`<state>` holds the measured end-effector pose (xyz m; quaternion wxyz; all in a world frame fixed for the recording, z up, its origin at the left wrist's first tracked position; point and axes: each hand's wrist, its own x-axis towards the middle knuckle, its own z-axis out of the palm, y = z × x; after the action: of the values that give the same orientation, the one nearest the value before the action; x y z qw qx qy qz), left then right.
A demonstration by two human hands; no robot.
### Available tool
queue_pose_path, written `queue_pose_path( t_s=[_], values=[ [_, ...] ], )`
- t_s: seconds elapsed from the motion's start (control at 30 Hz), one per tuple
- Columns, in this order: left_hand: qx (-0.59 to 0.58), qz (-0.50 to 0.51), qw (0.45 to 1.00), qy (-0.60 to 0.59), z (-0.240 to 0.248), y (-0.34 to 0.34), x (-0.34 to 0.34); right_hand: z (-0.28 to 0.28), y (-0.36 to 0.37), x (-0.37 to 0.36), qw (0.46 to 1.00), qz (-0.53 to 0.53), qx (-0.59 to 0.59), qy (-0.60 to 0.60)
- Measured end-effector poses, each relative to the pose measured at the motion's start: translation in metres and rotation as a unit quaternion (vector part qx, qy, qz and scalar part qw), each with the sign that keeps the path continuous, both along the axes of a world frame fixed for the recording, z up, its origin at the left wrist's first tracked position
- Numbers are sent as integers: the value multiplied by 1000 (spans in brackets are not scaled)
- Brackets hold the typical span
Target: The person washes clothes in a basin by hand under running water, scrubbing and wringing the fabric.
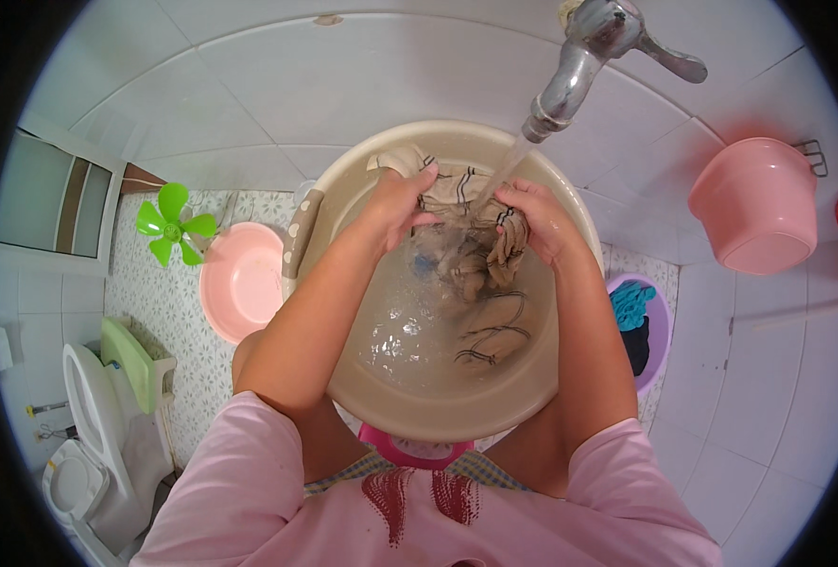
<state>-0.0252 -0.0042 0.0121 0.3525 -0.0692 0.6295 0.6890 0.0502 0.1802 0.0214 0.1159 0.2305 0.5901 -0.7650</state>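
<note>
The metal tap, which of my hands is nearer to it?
Right. Your right hand is below the metal tap, just right of its water stream; your left hand is farther off, left of the stream.

Wet, wrinkled cloth [509, 255] in a smooth plastic basin [442, 416]; shiny metal tap [584, 76] at one o'clock; glossy plastic fan [173, 231] and smooth plastic tub [244, 283] near nine.

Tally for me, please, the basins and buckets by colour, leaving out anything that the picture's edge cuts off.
Beige: 1, the large basin under the tap
Pink: 2, the floor basin and the wall bucket
Purple: 1, the small basin on the right
Total: 4
</note>
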Motion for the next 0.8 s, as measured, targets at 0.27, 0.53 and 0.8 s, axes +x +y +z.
queue_pose_path(
  t_s=[0.27, 0.53, 0.8],
  values=[
    [133, 79, 983, -102, -5, -3, -9, -22, 5, 4, 973, 18, 228, -17],
    [301, 52, 893, -330, -52, 5, -6, -11, -96, 12, 855, -28, 477, 203],
    [66, -7, 982, -177, 3, 45, 47, -17, -40, -1, 840, -114, 529, 36]
  ],
)
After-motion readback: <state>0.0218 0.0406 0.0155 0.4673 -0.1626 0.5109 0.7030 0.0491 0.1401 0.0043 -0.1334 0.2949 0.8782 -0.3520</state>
